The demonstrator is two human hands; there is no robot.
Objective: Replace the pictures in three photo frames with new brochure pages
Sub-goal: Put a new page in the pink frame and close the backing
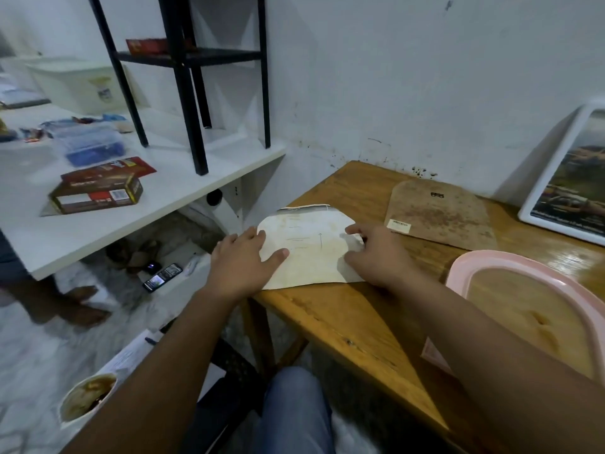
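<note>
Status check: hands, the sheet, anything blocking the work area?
Left hand flat on the paper sheet, right hand pressing its right edge. Sheet overhangs wooden table corner. Backing board and empty pink frame close alongside.

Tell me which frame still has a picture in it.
The white frame leaning against the wall at the table's far right; it shows a picture. The pink frame lying flat near the right arm is empty, bare wood showing through.

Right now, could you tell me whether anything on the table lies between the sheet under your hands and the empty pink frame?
Nothing visible does: bare wooden table separates the sheet from the pink frame.
</note>
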